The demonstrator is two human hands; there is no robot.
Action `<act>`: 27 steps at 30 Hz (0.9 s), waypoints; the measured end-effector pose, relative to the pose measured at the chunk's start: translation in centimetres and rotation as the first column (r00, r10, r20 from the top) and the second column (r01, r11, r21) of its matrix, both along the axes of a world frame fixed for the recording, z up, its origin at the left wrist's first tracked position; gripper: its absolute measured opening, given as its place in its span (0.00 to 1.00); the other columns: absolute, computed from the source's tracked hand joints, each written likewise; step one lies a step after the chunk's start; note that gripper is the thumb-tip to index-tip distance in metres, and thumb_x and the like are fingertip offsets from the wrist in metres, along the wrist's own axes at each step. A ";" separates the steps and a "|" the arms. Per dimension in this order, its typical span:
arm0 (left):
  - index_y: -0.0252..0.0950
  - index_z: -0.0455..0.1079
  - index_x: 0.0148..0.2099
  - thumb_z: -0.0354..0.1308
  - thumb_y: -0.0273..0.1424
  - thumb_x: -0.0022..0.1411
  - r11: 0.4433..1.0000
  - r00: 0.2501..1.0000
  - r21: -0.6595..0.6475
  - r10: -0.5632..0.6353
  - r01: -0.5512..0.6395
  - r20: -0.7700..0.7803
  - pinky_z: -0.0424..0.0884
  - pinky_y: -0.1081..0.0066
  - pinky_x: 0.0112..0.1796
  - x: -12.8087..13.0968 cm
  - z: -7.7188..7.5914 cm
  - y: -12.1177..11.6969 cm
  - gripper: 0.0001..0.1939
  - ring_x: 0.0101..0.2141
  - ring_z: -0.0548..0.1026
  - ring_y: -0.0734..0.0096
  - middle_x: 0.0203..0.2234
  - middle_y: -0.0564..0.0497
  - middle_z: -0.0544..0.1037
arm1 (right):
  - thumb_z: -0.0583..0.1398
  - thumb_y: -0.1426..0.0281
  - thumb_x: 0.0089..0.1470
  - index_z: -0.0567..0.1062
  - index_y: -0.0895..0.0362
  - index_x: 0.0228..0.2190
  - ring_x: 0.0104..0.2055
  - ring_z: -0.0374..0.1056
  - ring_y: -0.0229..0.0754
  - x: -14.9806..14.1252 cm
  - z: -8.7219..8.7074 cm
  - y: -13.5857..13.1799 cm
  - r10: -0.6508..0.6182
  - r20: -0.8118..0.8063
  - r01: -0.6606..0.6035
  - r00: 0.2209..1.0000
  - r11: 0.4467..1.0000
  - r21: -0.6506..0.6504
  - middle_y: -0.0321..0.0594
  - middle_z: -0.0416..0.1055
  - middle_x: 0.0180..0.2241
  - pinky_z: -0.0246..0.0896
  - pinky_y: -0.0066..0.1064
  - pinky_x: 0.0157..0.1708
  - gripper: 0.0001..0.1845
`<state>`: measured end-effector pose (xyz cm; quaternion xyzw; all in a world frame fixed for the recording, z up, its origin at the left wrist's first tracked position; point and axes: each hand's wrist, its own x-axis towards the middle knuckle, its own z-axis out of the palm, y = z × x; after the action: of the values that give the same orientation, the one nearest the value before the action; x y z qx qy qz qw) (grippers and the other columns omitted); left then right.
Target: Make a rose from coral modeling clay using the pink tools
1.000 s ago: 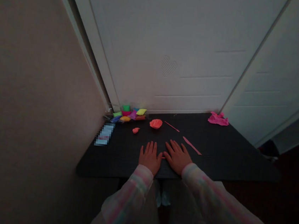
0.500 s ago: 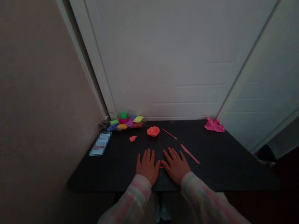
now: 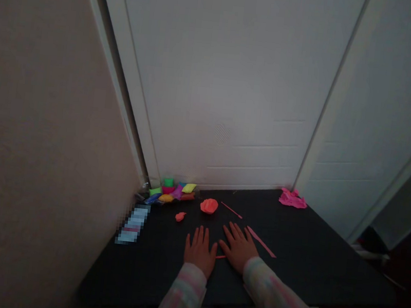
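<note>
My left hand [image 3: 199,252] lies palm down on the black table, fingers stretched out. My right hand [image 3: 238,248] is flat beside it, fingers spread. A thin orange-red strand of what looks like modelling clay [image 3: 220,257] shows in the gap between them; its ends are hidden under the palms. Just right of my right fingertips lies a flat pink knife-shaped tool [image 3: 262,242]. Ahead of my hands sits a crinkled, rounded orange-red clay piece [image 3: 209,206]. A small orange-red lump [image 3: 180,216] is to its left, a thin pink stick [image 3: 232,209] to its right.
Several colourful packets [image 3: 166,198] in clear wrapping lie at the table's back left. A bright pink crumpled mass [image 3: 292,198] rests at the back right corner. Near the left edge is a blurred pale blue item [image 3: 133,225]. A white panel [image 3: 217,77] rises behind the table [image 3: 311,263].
The view has tilted up, so the table and everything on it appear lower. Both hands stay flat; slightly more of the strand shows between them.
</note>
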<state>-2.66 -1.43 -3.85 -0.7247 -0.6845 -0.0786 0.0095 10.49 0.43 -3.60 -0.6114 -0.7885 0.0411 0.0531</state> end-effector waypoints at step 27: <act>0.35 0.50 0.54 0.29 0.39 0.58 0.997 0.995 0.026 -0.067 0.070 -0.077 0.48 0.57 0.50 -0.3 -0.1 -2.2 0.26 0.53 0.51 0.65 0.53 0.47 0.55 | 0.37 0.53 0.50 0.53 0.54 0.51 0.56 0.40 0.44 0.6 -0.6 -2.3 0.006 -0.010 -0.005 1.000 0.999 0.054 0.44 0.47 0.54 0.30 0.44 0.50 0.31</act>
<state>-3.00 -3.62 -3.97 -0.7500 -0.6572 -0.0613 0.0432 11.06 -1.90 -4.16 -0.6073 -0.7907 0.0232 0.0733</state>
